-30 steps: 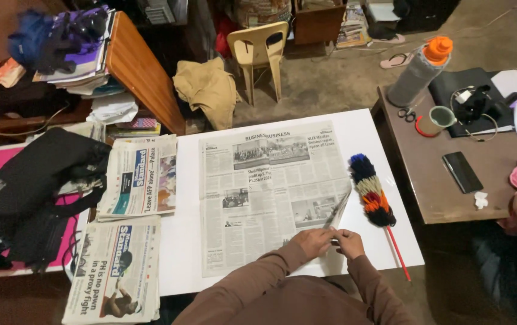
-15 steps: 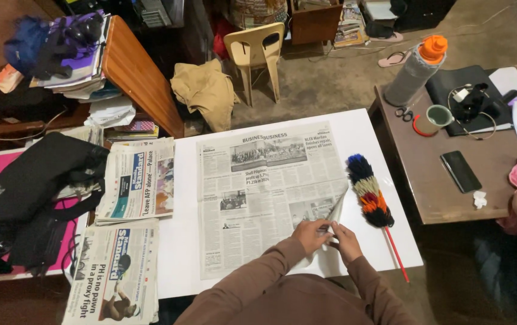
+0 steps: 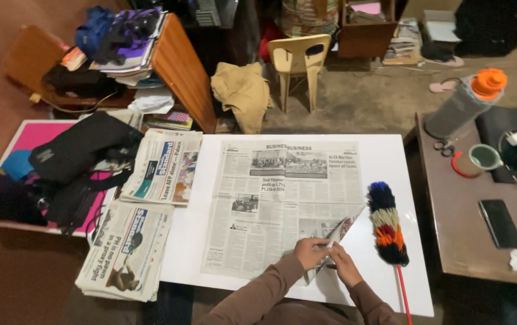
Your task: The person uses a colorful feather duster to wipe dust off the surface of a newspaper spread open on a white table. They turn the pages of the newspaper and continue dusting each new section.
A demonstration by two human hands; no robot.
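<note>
Your left hand (image 3: 310, 251) and right hand (image 3: 344, 265) both pinch the folded lower right corner of the newspaper (image 3: 282, 204) spread on the white table (image 3: 391, 156). Your fingertips partly hide the crease. The feather duster (image 3: 386, 224) lies just right, its red handle cut off below.

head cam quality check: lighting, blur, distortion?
Head view: dim room, the white table far the brightest area with no harsh glare; corners fall to dark; wide-angle bowing at table edges; newspaper headlines sharp, body text too small; left hand and right hand slightly soft.
</note>
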